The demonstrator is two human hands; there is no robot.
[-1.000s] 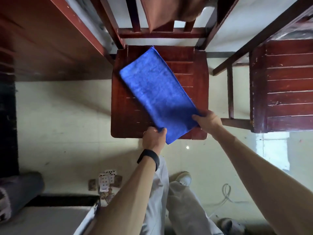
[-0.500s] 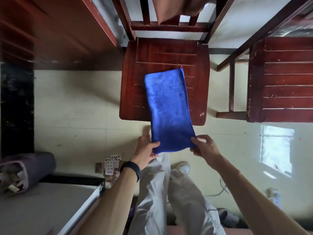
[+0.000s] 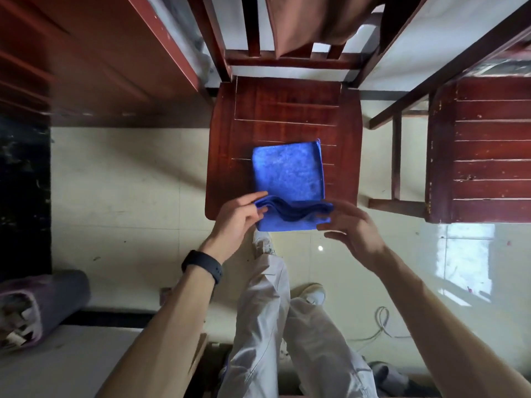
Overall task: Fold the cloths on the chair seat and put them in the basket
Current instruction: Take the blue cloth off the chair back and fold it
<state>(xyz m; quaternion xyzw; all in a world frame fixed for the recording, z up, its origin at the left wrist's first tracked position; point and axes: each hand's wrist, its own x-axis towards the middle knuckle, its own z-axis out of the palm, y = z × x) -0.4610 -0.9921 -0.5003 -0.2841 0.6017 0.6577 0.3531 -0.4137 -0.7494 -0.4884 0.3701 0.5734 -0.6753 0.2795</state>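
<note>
Folded shorter since before, blue cloth (image 3: 288, 173) pinched by left hand (image 3: 240, 215) and right hand (image 3: 352, 225).

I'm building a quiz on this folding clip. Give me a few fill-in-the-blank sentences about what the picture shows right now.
1. The cloth being folded is ____ in colour.
2. The cloth lies on the wooden seat of a ____.
3. The black band is worn on the ____ wrist.
4. The left hand and right hand both grip the cloth's ____ edge, the one closest to the person.

Missing words: blue; chair; left; near
</note>
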